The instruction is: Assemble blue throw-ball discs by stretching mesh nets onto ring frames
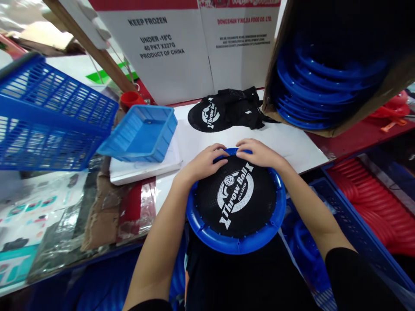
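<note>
The left hand (pixel 206 161) and right hand (pixel 259 153) gripped the far rim of the blue plastic ring (pixel 238 246), its black "Throw Ball" mesh (pixel 238 196) bodyward of both; uneven finger pressure risked pulling the mesh edge loose; a slackened grip risked tipping the ring lapward.

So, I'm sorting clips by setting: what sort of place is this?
Likely a small assembly workshop: blue plastic rims stacked in a carton, printed black mesh pieces on the bench, and stacked red parts.
</note>
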### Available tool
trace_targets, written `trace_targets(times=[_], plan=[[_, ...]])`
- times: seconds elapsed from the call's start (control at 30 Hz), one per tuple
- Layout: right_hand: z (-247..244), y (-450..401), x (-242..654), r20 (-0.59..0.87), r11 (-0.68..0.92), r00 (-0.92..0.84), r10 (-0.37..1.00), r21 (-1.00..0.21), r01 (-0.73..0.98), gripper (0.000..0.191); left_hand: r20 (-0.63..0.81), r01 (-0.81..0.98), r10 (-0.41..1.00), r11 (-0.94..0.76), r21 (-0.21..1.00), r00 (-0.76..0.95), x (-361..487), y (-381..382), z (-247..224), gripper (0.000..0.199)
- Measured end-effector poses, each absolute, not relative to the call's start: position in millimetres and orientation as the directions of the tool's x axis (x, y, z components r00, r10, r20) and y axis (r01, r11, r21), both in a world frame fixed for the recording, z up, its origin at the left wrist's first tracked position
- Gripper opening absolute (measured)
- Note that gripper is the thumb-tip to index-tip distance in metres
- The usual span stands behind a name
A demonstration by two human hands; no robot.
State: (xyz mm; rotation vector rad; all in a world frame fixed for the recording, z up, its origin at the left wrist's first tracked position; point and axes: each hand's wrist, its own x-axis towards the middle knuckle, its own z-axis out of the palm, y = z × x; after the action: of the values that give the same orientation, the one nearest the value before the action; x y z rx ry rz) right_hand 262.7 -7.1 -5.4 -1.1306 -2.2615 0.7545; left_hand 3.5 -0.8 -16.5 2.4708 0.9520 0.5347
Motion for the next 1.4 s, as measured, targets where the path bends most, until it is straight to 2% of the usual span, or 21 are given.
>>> trace_targets(times=[0.13, 0.3, 0.4, 0.47, 0.57, 0.63, 0.73, 0.8, 0.83, 0.93, 1.0, 1.13, 1.23, 1.4], plan=[[-9.6, -38.3, 269.2, 0.17, 0.519, -0.507, 0.845, -0.493, 0.699, 0.036, 0.142, 0.599, 0.732, -0.639, 0.484, 0.666, 5.1, 1.6, -22.4, 0.034], [-5.3, -44.4, 264.1, 0.075, 0.495, -0.512, 0.856, -0.406, 0.768, 0.04, 0.147, 0.612, 0.752, -0.62, 0.492, 0.643, 4.1, 1.7, -29.0, 0.036], [15.8, -41.9, 268.9, 0.041, 0.513, -0.541, 0.84, -0.383, 0.768, 0.045, 0.175, 0.597, 0.76, -0.612, 0.519, 0.626, 3.4, 6.2, -33.5, 0.036], [45.1, -43.8, 278.6, 0.128, 0.545, -0.539, 0.832, -0.372, 0.752, 0.047, 0.158, 0.587, 0.756, -0.606, 0.536, 0.636, 3.7, 7.7, -32.6, 0.035], [116.1, -42.3, 306.1, 0.392, 0.561, -0.435, 0.81, -0.305, 0.77, 0.042, 0.134, 0.587, 0.76, -0.589, 0.555, 0.636, 5.3, 6.0, -27.4, 0.036], [176.3, -28.5, 332.8, 0.697, 0.53, -0.305, 0.649, -0.126, 0.839, 0.029, 0.135, 0.588, 0.765, -0.584, 0.56, 0.63, 6.7, 4.4, -24.9, 0.036], [265.9, 14.3, 379.0, 0.834, 0.412, -0.172, 0.524, -0.071, 0.908, 0.031, 0.154, 0.586, 0.769, -0.585, 0.561, 0.621, 8.5, 3.6, -25.2, 0.035], [313.6, 49.2, 407.4, 0.872, 0.242, -0.119, 0.475, 0.001, 0.97, 0.034, 0.166, 0.582, 0.77, -0.587, 0.563, 0.616, 9.0, 3.8, -27.4, 0.033], [332.5, 65.8, 419.1, 0.871, 0.158, -0.094, 0.482, 0.019, 0.987, 0.037, 0.17, 0.581, 0.77, -0.588, 0.564, 0.614, 9.0, 4.0, -28.5, 0.032], [370.3, 106.5, 440.3, 0.774, 0.015, -0.048, 0.632, 0.049, 0.999, 0.047, 0.182, 0.582, 0.775, -0.587, 0.563, 0.605, 9.0, 4.3, -30.6, 0.028], [383.2, 125.8, 443.3, 0.706, -0.032, -0.009, 0.709, 0.044, 0.999, 0.052, 0.193, 0.585, 0.785, -0.578, 0.569, 0.588, 8.9, 3.7, -30.2, 0.025], [393.9, 150.9, 436.6, 0.632, -0.145, 0.084, 0.77, 0.045, 0.988, 0.054, 0.197, 0.589, 0.811, -0.545, 0.597, 0.551, 8.6, -0.1, -27.2, 0.019], [396.7, 160.6, 432.0, 0.574, -0.166, 0.105, 0.812, 0.055, 0.985, 0.054, 0.177, 0.588, 0.819, -0.525, 0.615, 0.546, 8.7, -3.0, -26.4, 0.017], [397.9, 164.0, 426.9, 0.515, -0.113, 0.093, 0.852, 0.009, 0.994, 0.048, 0.138, 0.604, 0.824, -0.506, 0.615, 0.55, 9.4, -6.2, -24.6, 0.015]])
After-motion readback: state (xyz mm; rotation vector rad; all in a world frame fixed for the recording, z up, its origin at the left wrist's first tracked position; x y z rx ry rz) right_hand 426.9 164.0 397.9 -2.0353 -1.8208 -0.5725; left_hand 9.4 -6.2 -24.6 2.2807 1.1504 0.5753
